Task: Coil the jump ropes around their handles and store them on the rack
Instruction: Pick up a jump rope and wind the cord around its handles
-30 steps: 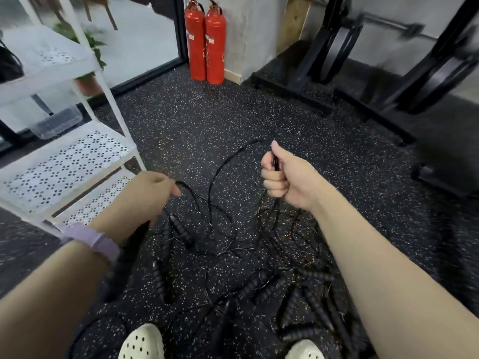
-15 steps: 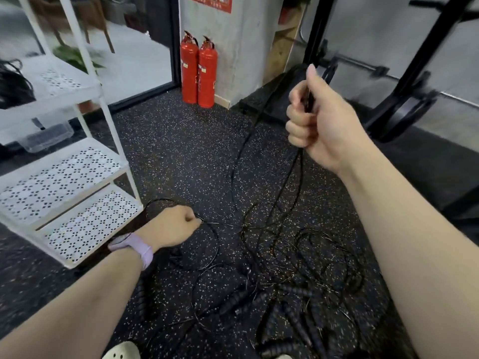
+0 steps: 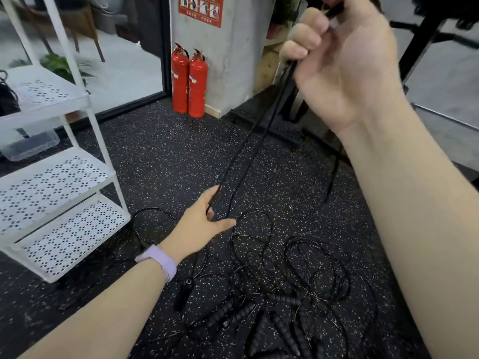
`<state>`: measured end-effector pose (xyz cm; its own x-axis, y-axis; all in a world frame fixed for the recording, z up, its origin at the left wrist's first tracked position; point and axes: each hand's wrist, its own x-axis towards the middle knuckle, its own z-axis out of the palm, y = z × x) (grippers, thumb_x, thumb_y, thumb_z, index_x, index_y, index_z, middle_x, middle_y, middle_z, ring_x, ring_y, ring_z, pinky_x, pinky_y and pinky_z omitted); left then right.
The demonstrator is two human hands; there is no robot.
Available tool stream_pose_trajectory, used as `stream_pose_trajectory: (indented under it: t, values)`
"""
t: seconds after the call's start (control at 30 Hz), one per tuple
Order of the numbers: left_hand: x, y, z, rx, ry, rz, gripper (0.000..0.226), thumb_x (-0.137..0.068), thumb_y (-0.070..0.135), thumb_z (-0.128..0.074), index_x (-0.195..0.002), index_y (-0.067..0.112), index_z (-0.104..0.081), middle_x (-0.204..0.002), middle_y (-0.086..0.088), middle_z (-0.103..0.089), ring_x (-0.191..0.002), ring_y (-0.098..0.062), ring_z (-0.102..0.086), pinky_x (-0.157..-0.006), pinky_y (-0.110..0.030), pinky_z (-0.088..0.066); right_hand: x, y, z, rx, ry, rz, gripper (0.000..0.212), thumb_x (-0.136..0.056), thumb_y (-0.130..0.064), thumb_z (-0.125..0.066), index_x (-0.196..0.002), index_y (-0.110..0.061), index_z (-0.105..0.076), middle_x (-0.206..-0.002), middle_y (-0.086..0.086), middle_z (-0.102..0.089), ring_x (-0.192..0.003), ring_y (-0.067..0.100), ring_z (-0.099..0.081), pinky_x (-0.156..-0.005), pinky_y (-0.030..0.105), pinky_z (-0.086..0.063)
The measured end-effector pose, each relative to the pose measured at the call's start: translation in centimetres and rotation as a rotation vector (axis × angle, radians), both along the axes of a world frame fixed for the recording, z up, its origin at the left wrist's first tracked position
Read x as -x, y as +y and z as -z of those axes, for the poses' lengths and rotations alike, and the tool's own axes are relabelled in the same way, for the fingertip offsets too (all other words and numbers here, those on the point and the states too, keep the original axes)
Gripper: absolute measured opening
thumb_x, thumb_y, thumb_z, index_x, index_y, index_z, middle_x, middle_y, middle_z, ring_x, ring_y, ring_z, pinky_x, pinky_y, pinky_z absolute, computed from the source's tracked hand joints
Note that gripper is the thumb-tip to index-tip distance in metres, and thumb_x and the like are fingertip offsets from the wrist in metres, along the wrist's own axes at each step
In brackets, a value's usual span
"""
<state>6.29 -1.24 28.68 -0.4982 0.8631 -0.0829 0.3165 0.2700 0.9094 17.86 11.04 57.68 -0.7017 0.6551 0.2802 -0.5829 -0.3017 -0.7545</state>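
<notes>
Head cam: R hand [image 3: 344, 66] fisted on rope [image 3: 256, 141] far-right, strand slanting down-left to L hand [image 3: 204, 224], thumb/fingers loosely around it; rack [image 3: 85, 177] left.

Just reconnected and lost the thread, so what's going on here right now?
A person is pulling one jump rope out of a tangled pile of ropes on the floor. The right hand holds it raised in a closed grip, and the left hand pinches the same rope lower down, so it runs taut between them. Nothing is coiled yet. The white rack stands to the left, with something dark on its top shelf.
</notes>
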Motion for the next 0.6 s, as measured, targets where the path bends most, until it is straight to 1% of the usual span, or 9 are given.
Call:
stream_pose_trajectory:
  t: [0.07,0.1,0.13,0.17,0.2,0.27,0.33,0.5,0.6]
  values:
    - [-0.7,0.7,0.2,-0.034,-0.066,-0.005,0.078,-0.085,0.043,-0.081,-0.145,0.060,-0.035,-0.087,0.002,-0.062,-0.053,-0.003,-0.048,-0.048,-0.009,-0.036,0.3,0.0,-0.2,0.024,0.021,-0.003,0.034,-0.114,-0.019,-0.030,-0.084,-0.012,-0.044,-0.066,-0.001,-0.029,-0.055,0.012,-0.025,-0.050,0.026,-0.028]
    - [-1.0,1.0,0.3,-0.039,-0.084,0.010,0.068,-0.086,0.041,-0.080,-0.141,0.058,-0.044,-0.089,0.004,-0.064,-0.056,0.002,-0.027,-0.048,-0.009,-0.036,0.4,0.0,-0.2,0.027,0.022,-0.003,0.035,-0.114,-0.020,-0.030,-0.085,-0.011,-0.045,-0.066,-0.001,-0.029,-0.055,0.012,-0.025,-0.051,0.026,-0.028]
    - [-1.3,1.3,0.4,-0.046,-0.082,0.020,0.051,-0.088,0.041,-0.078,-0.132,0.053,-0.056,-0.085,0.004,-0.064,-0.097,0.010,-0.035,-0.048,-0.009,-0.036,0.5,0.0,0.0,0.029,0.022,-0.001,0.037,-0.115,-0.023,-0.029,-0.086,-0.010,-0.047,-0.066,0.000,-0.030,-0.054,0.012,-0.026,-0.051,0.027,-0.029]
    - [-1.5,1.5,0.5,-0.042,-0.053,0.012,0.027,-0.089,0.043,-0.077,-0.114,0.047,-0.067,-0.077,0.005,-0.060,-0.055,-0.001,-0.058,-0.048,-0.011,-0.035,0.6,0.1,0.2,0.035,0.022,0.002,0.039,-0.115,-0.028,-0.029,-0.088,-0.008,-0.049,-0.066,0.000,-0.030,-0.054,0.012,-0.027,-0.052,0.027,-0.030]
    - [-1.7,1.6,0.5,-0.046,-0.023,0.008,0.008,-0.090,0.044,-0.074,-0.092,0.038,-0.069,-0.074,0.006,-0.053,-0.052,0.002,-0.037,-0.050,-0.014,-0.036,0.6,0.3,0.5,0.045,0.023,0.008,0.042,-0.115,-0.032,-0.028,-0.090,-0.007,-0.050,-0.066,0.000,-0.031,-0.055,0.012,-0.028,-0.052,0.027,-0.030]
    - [-1.5,1.6,1.5,-0.016,0.084,0.021,0.035,-0.095,0.043,-0.067,-0.069,0.023,-0.054,-0.077,0.004,-0.047,-0.059,-0.011,-0.048,-0.059,-0.026,-0.042,0.5,0.9,1.2,0.072,0.017,0.036,0.046,-0.115,-0.036,-0.027,-0.092,-0.005,-0.052,-0.065,0.000,-0.031,-0.055,0.012,-0.028,-0.052,0.026,-0.031]
    - [-0.9,0.8,2.5,0.093,0.120,0.029,0.040,-0.101,0.041,-0.059,-0.071,0.017,-0.047,-0.075,0.003,-0.047,-0.061,-0.014,-0.048,-0.065,-0.035,-0.045,0.0,1.7,2.1,0.099,-0.012,0.072,0.048,-0.114,-0.038,-0.026,-0.090,-0.007,-0.053,-0.064,-0.001,-0.030,-0.054,0.012,-0.026,-0.052,0.026,-0.029]
    - [2.0,-2.2,5.2,0.452,0.043,0.091,0.051,-0.103,0.054,-0.048,-0.084,0.015,-0.073,-0.040,0.008,-0.048,-0.039,-0.009,-0.045,-0.045,-0.021,-0.037,-1.6,3.1,5.5,0.164,-0.108,0.144,0.048,-0.114,-0.041,-0.025,-0.087,-0.011,-0.051,-0.064,-0.003,-0.025,-0.055,0.011,-0.021,-0.051,0.025,-0.025]
    - [4.0,-4.0,6.2,0.526,0.074,0.083,0.052,-0.103,0.051,-0.051,-0.080,0.014,-0.078,-0.061,0.000,-0.068,-0.053,-0.011,-0.059,-0.055,-0.022,-0.043,-2.6,3.3,7.6,0.184,-0.144,0.160,0.047,-0.114,-0.042,-0.025,-0.088,-0.012,-0.051,-0.063,-0.004,-0.025,-0.055,0.012,-0.021,-0.050,0.025,-0.027]
